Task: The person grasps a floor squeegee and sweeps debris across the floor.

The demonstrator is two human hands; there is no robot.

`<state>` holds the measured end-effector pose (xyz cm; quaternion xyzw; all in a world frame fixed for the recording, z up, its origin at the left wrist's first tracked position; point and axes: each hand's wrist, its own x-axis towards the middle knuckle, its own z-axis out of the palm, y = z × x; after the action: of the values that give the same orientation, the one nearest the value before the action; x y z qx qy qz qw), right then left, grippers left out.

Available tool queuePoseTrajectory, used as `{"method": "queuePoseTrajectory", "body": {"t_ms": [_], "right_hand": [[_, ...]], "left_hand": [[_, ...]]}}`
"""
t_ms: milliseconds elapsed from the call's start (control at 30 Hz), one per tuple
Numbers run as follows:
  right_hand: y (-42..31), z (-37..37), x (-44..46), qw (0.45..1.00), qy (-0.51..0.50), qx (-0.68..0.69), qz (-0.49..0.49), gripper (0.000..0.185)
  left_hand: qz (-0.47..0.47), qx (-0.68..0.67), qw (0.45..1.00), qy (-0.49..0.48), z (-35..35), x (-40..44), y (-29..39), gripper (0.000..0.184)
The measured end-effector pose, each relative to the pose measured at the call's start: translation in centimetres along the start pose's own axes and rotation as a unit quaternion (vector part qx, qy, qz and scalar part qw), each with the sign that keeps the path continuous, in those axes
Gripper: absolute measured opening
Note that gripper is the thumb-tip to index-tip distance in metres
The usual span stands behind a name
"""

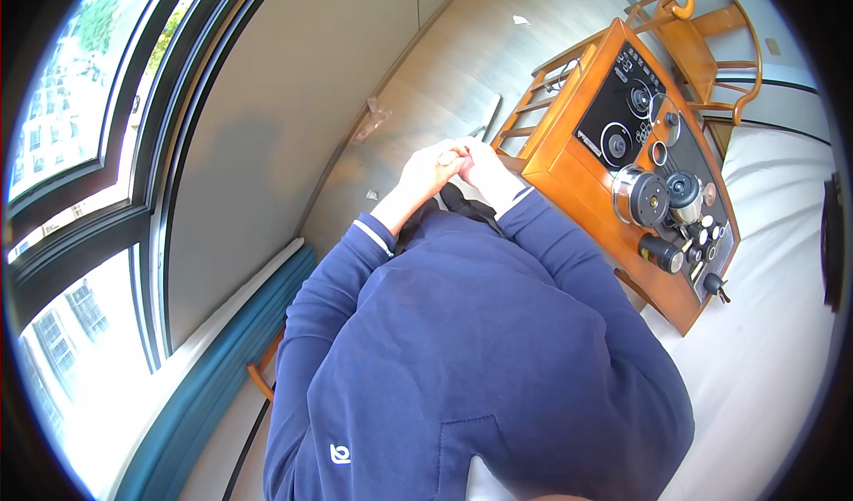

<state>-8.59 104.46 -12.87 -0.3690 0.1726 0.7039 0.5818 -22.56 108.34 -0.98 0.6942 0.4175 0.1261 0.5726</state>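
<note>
We clasp left hand and right hand together, grip clenched without visible object; the bench supports the pot, probably for steadiness.

The person's fingers are clasped (wooden table nearby).

Here the left hand and right hand, clasped, hide each other's palms, markings on the black panel at the tea table's far end are too small to read, the cups toward its near corner too tiny to see into, and the window slips off left.
</note>
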Motion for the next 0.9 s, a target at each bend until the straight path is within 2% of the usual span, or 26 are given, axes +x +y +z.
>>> {"method": "queuePoseTrajectory", "body": {"t_ms": [133,433,567,733,900], "right_hand": [[0.5,0.6,0.3,0.997,0.061,0.011,-0.045,0.007],[0.7,2.0,0.6,1.0,0.028,0.01,-0.01,0.003],[1.3,2.2,1.4,1.0,-0.016,0.016,0.019,0.003],[2.3,3.6,1.9,1.0,0.001,0.004,0.015,0.007],[3.3,4.1,2.6,0.998,-0.031,-0.006,0.051,0.007]], "left_hand": [[-0.007,-0.017,1.0,-0.012,-0.1,0.8,-0.9,0.019],[0.012,0.024,0.999,0.025,-0.6,0.4,-1.2,0.022],[0.028,0.028,0.998,0.045,-1.3,0.2,-1.7,0.024],[0.0,0.054,0.996,0.064,-2.4,-0.5,-0.8,0.023],[-0.038,0.073,0.994,0.077,-3.4,-1.1,-0.6,0.021]]}}
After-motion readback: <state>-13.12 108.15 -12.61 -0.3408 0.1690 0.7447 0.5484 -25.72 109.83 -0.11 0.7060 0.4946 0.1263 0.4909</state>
